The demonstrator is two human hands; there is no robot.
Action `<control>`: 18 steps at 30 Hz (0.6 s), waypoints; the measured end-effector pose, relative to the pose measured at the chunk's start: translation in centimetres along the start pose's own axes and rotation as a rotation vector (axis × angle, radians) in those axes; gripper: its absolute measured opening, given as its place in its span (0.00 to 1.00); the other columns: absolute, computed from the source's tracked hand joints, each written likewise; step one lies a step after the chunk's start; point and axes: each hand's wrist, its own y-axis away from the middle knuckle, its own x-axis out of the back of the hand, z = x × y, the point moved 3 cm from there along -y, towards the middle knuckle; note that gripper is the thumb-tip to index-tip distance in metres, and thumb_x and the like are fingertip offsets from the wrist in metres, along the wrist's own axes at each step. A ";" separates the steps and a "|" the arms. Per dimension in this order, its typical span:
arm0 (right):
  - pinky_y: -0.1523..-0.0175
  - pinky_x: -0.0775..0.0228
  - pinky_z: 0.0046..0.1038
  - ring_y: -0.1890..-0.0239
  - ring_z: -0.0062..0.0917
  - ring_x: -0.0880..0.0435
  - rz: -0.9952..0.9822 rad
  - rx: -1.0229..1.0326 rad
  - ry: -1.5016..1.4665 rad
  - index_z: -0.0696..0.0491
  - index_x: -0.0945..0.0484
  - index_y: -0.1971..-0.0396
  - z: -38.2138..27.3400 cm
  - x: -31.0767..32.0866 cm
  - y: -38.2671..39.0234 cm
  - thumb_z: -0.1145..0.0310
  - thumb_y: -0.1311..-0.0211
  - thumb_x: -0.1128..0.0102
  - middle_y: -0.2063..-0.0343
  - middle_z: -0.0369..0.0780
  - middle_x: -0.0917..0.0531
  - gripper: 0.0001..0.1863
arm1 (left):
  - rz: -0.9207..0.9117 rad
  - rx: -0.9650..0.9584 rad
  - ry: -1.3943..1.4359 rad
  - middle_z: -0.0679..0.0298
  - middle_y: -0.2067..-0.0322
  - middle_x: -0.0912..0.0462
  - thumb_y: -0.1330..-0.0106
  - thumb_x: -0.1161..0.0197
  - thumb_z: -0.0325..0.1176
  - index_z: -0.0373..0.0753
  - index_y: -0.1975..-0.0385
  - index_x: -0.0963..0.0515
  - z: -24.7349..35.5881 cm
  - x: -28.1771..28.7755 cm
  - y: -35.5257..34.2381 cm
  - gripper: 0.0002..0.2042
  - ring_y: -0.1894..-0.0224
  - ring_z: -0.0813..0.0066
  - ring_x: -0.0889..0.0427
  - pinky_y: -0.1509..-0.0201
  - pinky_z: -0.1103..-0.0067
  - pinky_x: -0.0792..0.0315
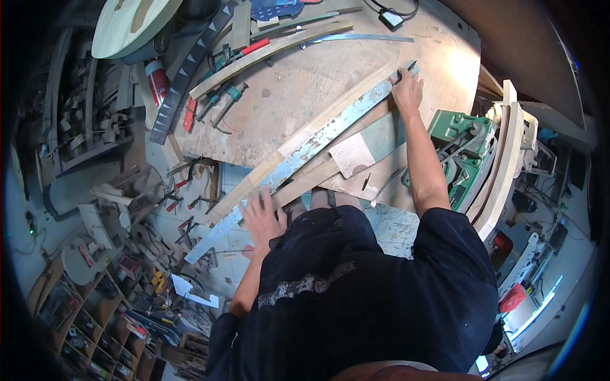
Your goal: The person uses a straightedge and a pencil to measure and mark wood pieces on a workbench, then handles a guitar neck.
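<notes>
A long metal straightedge, flecked with old paint, lies diagonally across the worktable. Along its far side runs a pale wooden strip; both reach past the table's near-left edge. My right hand has its fingers curled over the upper right end of the straightedge, where a small dark piece is too hidden to make out. Near the lower left part, my left hand is over or against the straightedge with its fingers spread, slightly blurred. Whether it touches the metal I cannot tell.
A green power tool stands right of my right forearm, beside curved wooden strips. A pale wood block lies near me on the worktable. Farther off are clamps and a curved wooden piece. Shelving is lower left.
</notes>
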 end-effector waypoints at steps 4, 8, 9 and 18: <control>0.29 0.45 0.50 0.40 0.50 0.24 0.048 0.020 -0.013 0.52 0.19 0.46 0.2 -0.2 0.1 0.55 0.37 0.35 0.53 0.54 0.16 0.23 | 0.120 -0.435 0.388 0.46 0.37 0.32 0.40 0.38 0.29 0.34 0.36 0.32 4.6 0.7 -4.0 0.29 0.35 0.47 0.33 0.29 0.61 0.37; 0.28 0.46 0.51 0.39 0.50 0.25 0.014 0.035 -0.015 0.52 0.19 0.46 -0.1 0.0 -0.1 0.56 0.37 0.34 0.54 0.54 0.15 0.23 | 0.064 -0.648 0.342 0.46 0.32 0.36 0.38 0.37 0.35 0.30 0.34 0.35 12.7 0.6 -9.5 0.31 0.29 0.51 0.37 0.27 0.64 0.39; 0.28 0.46 0.50 0.39 0.50 0.25 0.011 0.048 0.007 0.53 0.19 0.46 -0.2 0.0 -0.1 0.56 0.37 0.34 0.54 0.53 0.15 0.23 | 0.064 -0.681 0.287 0.46 0.31 0.36 0.37 0.37 0.37 0.29 0.33 0.36 14.7 0.1 -10.7 0.33 0.29 0.52 0.37 0.26 0.64 0.40; 0.29 0.43 0.49 0.43 0.46 0.22 -0.023 0.038 0.061 0.50 0.19 0.47 -0.6 0.8 0.0 0.55 0.37 0.34 0.54 0.51 0.15 0.22 | 0.101 -0.584 0.089 0.48 0.35 0.33 0.36 0.38 0.52 0.23 0.37 0.34 21.3 -1.6 -17.0 0.38 0.38 0.60 0.31 0.33 0.70 0.35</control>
